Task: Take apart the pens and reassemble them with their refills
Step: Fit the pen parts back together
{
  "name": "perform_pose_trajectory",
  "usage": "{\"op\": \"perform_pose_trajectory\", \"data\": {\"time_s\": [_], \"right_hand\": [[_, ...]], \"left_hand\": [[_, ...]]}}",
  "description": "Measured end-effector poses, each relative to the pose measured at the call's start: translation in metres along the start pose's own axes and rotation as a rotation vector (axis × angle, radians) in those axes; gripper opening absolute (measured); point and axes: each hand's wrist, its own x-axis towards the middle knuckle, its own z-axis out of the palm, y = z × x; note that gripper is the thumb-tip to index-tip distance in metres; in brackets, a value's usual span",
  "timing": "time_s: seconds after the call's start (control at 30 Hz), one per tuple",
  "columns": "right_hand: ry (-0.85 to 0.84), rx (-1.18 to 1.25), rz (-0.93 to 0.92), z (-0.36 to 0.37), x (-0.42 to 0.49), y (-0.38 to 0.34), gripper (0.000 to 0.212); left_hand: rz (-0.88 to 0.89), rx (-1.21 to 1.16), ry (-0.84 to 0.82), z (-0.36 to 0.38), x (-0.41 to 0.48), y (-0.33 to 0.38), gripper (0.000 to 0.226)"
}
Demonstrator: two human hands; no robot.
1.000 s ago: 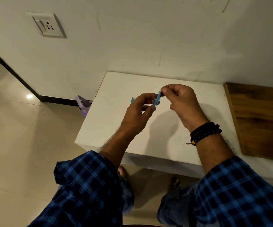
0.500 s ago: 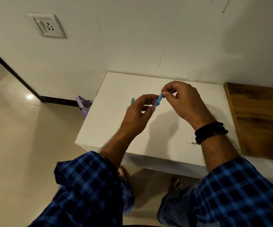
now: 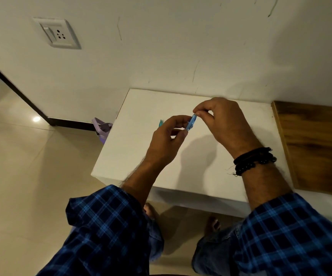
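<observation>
Fingers of our left hand and right hand pinch opposite ends of the blue pen, tight, above the white table. We see a teal piece poking out behind our left hand.

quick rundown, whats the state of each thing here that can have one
blue pen: held off the table, pinched at both ends
left hand: closed on the pen's lower end
right hand: fingertips pinched on the pen's upper end
teal piece: mostly hidden behind the left hand
white table: bare where visible
</observation>
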Motion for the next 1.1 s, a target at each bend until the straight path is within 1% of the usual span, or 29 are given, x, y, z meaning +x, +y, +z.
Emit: {"op": "perform_pose_trajectory", "data": {"time_s": [0.2, 0.33, 0.5, 0.6, 0.67, 0.73, 0.83, 0.9, 1.0, 1.1], "right_hand": [[0.075, 0.119, 0.030, 0.008, -0.007, -0.006, 0.026], [0.090, 0.185, 0.054, 0.015, -0.008, -0.005, 0.023], [0.075, 0.333, 0.104, 0.015, -0.011, -0.005, 0.025], [0.120, 0.396, 0.138, 0.012, -0.009, -0.003, 0.026], [0.170, 0.450, 0.180, 0.010, -0.008, -0.003, 0.028], [0.191, 0.546, 0.266, 0.008, -0.006, -0.003, 0.029], [0.118, 0.731, 0.473, 0.008, -0.002, -0.002, 0.026], [0.087, 0.820, 0.561, 0.010, 0.000, 0.000, 0.028], [0.097, 0.932, 0.605, 0.014, 0.001, 0.002, 0.038], [0.120, 0.941, 0.596, 0.014, -0.001, 0.005, 0.041]], "left_hand": [[-0.062, -0.128, 0.029, -0.001, -0.001, -0.001, 0.028], [-0.058, -0.156, 0.040, -0.001, -0.003, 0.001, 0.027], [-0.052, -0.187, 0.059, -0.003, -0.002, 0.006, 0.028], [-0.056, -0.177, 0.063, -0.003, 0.001, 0.007, 0.030], [-0.056, -0.171, 0.062, -0.003, 0.001, 0.007, 0.030], [-0.060, -0.175, 0.062, -0.003, 0.000, 0.006, 0.031], [-0.062, -0.177, 0.061, -0.004, 0.000, 0.005, 0.030], [-0.068, -0.178, 0.059, -0.004, 0.000, 0.005, 0.030], [-0.073, -0.177, 0.058, -0.003, 0.001, 0.004, 0.030], [-0.075, -0.170, 0.057, -0.004, 0.001, 0.003, 0.031]]}}
